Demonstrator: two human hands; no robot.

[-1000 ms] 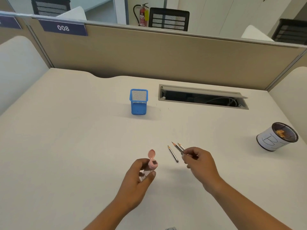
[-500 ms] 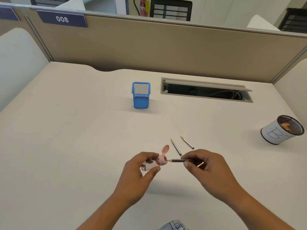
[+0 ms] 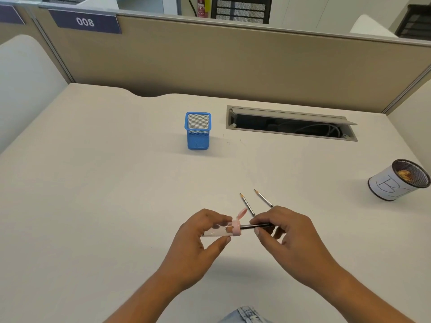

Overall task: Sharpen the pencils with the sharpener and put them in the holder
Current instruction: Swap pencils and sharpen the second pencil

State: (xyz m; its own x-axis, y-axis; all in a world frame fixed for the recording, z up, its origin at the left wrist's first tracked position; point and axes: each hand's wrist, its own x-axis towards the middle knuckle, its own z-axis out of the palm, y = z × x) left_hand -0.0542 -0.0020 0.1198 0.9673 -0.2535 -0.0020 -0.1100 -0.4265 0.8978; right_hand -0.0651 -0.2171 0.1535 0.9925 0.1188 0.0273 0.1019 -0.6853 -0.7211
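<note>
The round cup (image 3: 396,183) on the right has brown shavings in it. The blue holder (image 3: 198,131) stands far back on the table (image 3: 93,183). The left hand (image 3: 198,243) grips the clear sharpener (image 3: 224,230), its pink lid flipped up. The right hand (image 3: 291,236) pinches the first pencil (image 3: 253,226), its tip inside the sharpener. The second pencil (image 3: 246,204) and third pencil (image 3: 264,198) lie just behind the hands.

Table (image 3: 93,183): smooth matt off-white, laminate look. Holder (image 3: 198,138): blue painted wire mesh, solid rim. Sharpener (image 3: 222,231): clear glossy plastic barrel, pink plastic cap. Held pencil (image 3: 250,226): dark glossy lacquer. Loose pencil (image 3: 247,204), second loose pencil (image 3: 264,198): dark coat, bare wood tips. Round cup (image 3: 387,186): black mesh, matt white paper wrap. Partition (image 3: 233,66): beige, matt, cloth-like. Cable hatch (image 3: 291,112): grey matt metal. Denim (image 3: 247,316): rough cloth.
</note>
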